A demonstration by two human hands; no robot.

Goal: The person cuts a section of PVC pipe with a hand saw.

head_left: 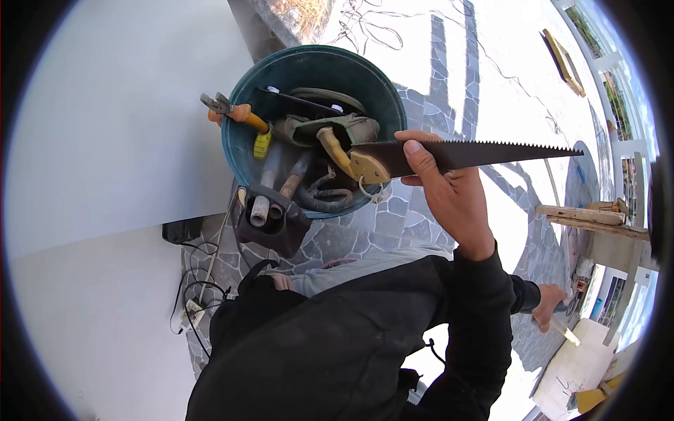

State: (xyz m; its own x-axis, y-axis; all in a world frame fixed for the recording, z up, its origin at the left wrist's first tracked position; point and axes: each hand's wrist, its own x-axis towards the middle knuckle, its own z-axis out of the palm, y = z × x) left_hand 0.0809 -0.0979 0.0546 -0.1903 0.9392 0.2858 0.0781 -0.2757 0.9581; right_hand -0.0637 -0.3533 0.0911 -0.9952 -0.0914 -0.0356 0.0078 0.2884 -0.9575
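Note:
A pruning-type handsaw with a dark, toothed, tapering blade [505, 151] lies across the view, teeth up, tip to the right. My right hand [453, 193] is closed on the blade near its base, thumb in front and fingers behind. The saw's yellowish curved handle [368, 168], with a string loop, points over a green bucket [316, 55]. Farther off at lower right, my left hand [550, 305] is closed around a pale stick-like object [565, 331], whose kind I cannot make out. My right sleeve partly hides that arm.
The bucket holds orange-handled pliers [242, 114], a yellow piece [262, 144], a canvas bag [358, 128] and pipe-like tools. A dark pouch [277, 235] hangs at its front. Black cables [184, 281] lie by the white wall. A wooden plank [597, 219] stands at right.

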